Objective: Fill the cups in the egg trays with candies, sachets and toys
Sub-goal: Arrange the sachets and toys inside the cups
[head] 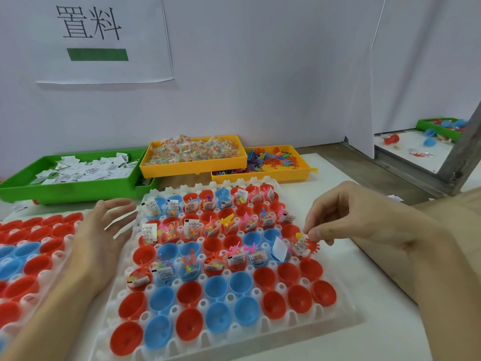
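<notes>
A white egg tray (346,306) in front of me holds red and blue cups. The far rows carry candies, sachets and toys; the near rows of cups are empty. My right hand (364,220) hovers over the tray's right edge and pinches a red toy (312,246) together with a sachet (299,244) above a cup there. My left hand (104,230) is open with spread fingers at the tray's left edge, holding nothing. A second egg tray (62,246) with empty red and blue cups lies at the left.
At the back stand a green bin (23,190) of white sachets, a yellow bin (192,168) of wrapped candies and a yellow bin (286,174) of coloured toys. A white wall with a paper sign (91,37) is behind them. Another workstation with a green bin (440,130) shows far right.
</notes>
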